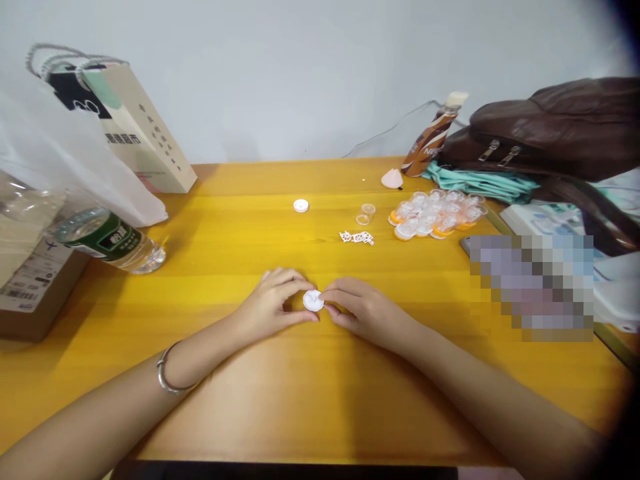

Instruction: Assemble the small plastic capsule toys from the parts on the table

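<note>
White and round, a small plastic cap [313,301] is pinched between the fingertips of the left hand [273,303] and right hand [361,308] above the yellow wooden table [280,393].

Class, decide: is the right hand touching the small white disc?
Touching: the head view shows the right hand fingertips meeting the small white disc at its edge.

A plain pale grey-white wall [300,73] stood behind a glossy yellow-orange wooden table [250,220], whose top ran right up to it. Soft, even light fell across the tabletop and left a faint sheen on the wood. A thin grey cable [385,133] trailed along the wall near the table's back edge.
</note>
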Demonstrator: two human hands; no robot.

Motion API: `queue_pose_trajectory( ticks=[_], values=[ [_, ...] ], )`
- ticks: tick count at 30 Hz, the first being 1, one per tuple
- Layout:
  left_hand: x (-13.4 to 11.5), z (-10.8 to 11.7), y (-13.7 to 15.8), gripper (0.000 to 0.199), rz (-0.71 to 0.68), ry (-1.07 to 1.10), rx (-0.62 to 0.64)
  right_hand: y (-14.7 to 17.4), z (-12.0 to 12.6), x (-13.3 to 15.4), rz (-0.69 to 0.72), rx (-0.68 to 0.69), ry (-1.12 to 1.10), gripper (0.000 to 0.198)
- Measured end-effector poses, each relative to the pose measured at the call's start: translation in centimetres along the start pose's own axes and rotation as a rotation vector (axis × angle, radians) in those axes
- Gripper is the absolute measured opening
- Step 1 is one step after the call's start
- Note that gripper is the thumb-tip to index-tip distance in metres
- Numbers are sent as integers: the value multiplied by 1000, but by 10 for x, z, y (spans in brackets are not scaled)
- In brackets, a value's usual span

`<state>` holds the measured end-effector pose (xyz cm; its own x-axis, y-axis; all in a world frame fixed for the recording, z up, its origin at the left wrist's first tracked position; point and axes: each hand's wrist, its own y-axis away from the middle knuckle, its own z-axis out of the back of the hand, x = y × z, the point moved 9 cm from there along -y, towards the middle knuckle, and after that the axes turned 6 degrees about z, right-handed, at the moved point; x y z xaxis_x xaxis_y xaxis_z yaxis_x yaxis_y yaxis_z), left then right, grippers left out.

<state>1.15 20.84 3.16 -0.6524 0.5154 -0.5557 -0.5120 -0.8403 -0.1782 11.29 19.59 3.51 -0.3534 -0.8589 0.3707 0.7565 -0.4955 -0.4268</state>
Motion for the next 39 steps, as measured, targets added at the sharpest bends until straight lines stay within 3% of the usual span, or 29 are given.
queue_pose_trajectory(
  ticks=[2, 8, 12, 15, 18, 22, 26, 39],
  values=[
    [-2, 1, 0, 40, -10, 15, -16, -1, 1, -2, -19, -11, -25, 13],
    [-8, 2, 0, 16, -66, 2, -52, -2, -1, -4, -39, 10, -99, 16],
    [-9, 3, 0, 15, -80, -15, -76, 1, 5, -12, -145, -89, -180, 29],
    [-9, 8, 1, 14, -79, 6, -123, 5, 5, -21, -272, -169, -320, 47],
    [-11, 14, 3, 13, -87, 44, -193, 5, -7, -21, -337, -175, -565, 51],
    [-16, 18, 7, 13, -123, 62, -248, 3, -21, -18, -424, -204, -882, 43],
    [-17, 20, 9, 14, -134, 67, -281, 4, -25, -20, -478, -272, -1021, 36],
    [-18, 21, 8, 13, -113, 165, -258, 6, -21, -23, -501, -294, -1027, 25]
  ],
)
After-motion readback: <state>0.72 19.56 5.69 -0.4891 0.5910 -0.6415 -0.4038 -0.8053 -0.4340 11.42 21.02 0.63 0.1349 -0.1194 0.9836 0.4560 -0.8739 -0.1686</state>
